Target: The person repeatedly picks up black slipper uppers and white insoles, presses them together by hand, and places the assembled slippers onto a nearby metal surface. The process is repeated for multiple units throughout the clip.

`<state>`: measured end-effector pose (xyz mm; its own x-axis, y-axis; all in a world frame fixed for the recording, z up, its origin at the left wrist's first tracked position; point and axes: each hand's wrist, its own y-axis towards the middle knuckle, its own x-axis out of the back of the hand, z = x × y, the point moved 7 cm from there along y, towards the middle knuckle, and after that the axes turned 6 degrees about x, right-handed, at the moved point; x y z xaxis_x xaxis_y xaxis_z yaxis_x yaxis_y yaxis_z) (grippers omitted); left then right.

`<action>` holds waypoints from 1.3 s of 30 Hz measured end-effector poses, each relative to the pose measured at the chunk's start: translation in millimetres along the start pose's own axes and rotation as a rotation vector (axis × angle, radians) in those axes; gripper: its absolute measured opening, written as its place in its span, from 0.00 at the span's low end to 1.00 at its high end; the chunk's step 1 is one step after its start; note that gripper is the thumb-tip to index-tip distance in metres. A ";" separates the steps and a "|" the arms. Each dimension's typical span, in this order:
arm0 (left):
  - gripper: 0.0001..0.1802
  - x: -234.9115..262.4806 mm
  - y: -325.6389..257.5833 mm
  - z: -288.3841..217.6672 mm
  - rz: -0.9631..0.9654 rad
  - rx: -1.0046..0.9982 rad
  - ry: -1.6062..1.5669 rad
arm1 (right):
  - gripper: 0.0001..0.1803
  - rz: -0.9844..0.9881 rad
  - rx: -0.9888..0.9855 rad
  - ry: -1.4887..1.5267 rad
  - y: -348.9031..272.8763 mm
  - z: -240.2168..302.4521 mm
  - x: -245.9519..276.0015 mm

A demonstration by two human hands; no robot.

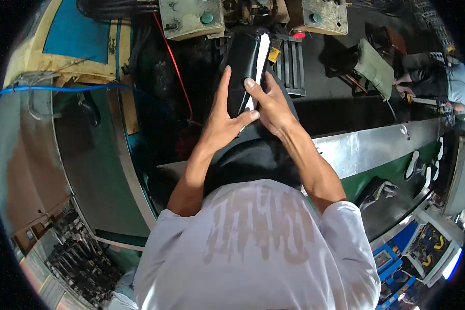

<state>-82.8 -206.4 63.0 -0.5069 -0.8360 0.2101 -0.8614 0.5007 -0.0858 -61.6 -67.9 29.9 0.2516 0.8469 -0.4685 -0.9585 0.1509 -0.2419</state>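
At upper centre of the frame, you hold a black shoe upper with a white sole edge (245,64). Your left hand (223,116) and right hand (271,106) both grip it closed, over the dark machine (191,72) with two grey metal boxes (191,18) above.

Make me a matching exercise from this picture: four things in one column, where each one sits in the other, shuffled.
Things:
1. black shoe
2. blue cable
3. red wire
4. green cushion

Places:
A. upper right, beside a seated person
B. held between both hands
C. far left, running sideways
D. hanging down just left of the shoe

Pairs: 1-B, 2-C, 3-D, 4-A
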 end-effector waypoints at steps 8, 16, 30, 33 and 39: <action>0.43 13.2 -17.8 32.5 -0.012 0.200 -0.943 | 0.41 0.116 -0.132 0.317 -39.0 -2.2 -31.6; 0.49 2.5 -27.5 34.3 -0.009 0.157 -0.947 | 0.36 0.018 -0.079 -0.080 -39.9 -31.7 7.6; 0.64 -71.9 -39.1 108.1 0.108 0.337 -0.221 | 0.30 -0.653 -0.018 -1.770 -331.7 -113.3 305.0; 0.67 -66.6 -41.2 86.9 0.181 0.269 -0.007 | 0.24 -0.807 0.112 -1.321 -354.2 -124.7 339.3; 0.67 -71.0 -46.5 94.9 0.178 0.253 -0.008 | 0.15 -0.431 -0.163 -0.883 -232.1 -49.3 227.8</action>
<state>-10.0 -191.6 -40.3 -0.6497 -0.7426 0.1626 -0.7398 0.5682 -0.3604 224.8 64.8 -62.5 0.3197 0.8220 0.4712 -0.7621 0.5186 -0.3877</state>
